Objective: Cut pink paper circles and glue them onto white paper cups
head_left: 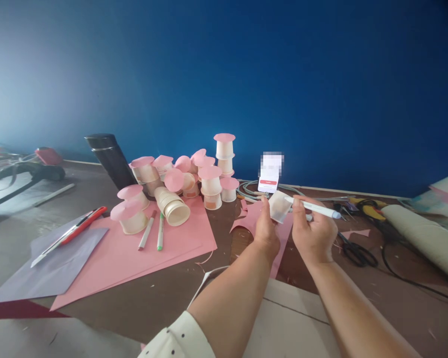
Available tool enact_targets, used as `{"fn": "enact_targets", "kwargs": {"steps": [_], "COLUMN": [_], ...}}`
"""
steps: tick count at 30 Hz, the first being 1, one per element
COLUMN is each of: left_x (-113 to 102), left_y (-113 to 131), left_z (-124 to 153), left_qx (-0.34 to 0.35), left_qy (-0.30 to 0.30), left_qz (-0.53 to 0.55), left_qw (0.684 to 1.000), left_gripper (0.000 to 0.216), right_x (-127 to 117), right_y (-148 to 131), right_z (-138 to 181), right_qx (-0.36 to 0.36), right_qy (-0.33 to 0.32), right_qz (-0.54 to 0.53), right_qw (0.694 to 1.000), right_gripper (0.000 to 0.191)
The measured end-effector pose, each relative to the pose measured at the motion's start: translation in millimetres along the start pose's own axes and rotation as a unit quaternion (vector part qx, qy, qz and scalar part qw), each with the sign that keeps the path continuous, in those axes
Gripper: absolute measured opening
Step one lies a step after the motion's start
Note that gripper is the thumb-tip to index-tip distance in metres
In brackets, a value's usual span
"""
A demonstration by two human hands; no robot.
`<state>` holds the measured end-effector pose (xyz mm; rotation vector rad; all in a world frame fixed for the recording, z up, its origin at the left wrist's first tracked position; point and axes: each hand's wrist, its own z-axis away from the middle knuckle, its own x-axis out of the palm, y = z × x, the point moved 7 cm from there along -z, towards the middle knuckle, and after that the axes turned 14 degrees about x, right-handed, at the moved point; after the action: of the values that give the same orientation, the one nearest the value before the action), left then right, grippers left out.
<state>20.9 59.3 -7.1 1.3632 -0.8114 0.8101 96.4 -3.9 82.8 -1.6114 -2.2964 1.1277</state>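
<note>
My left hand is closed round a small white paper cup, held up above the brown table. My right hand grips a white pen whose tip touches the cup's side. Behind the hands lies a pink paper piece. To the left stands a cluster of white cups with pink paper lids, beside a lying stack of nested cups.
A large pink sheet carries two pens. A red box cutter lies on a lavender sheet. A black bottle, black scissors, cables, a fabric roll and a blue wall surround the table.
</note>
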Motion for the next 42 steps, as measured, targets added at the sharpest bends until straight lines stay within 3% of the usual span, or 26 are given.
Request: {"fn": "enact_targets", "kwargs": {"steps": [31,36,42], "left_x": [1,2,0], "left_y": [3,3,5], "left_z": [3,3,2], "left_qx": [-0.001,-0.023,-0.013], "left_qy": [-0.001,0.017,0.038], "left_qz": [-0.007,0.012,0.051], "left_qw": [1.0,0.999,0.998], "left_gripper": [0.063,0.061,0.054], "right_x": [6,3,-1], "right_y": [-2,1,16], "right_z": [4,3,-3], "right_qx": [0.004,0.031,0.108], "right_qy": [-0.027,-0.023,-0.009], "right_qz": [0.007,-0.013,-0.137], "right_qw": [1.0,0.999,0.985], "right_gripper": [0.03,0.032,0.035]}}
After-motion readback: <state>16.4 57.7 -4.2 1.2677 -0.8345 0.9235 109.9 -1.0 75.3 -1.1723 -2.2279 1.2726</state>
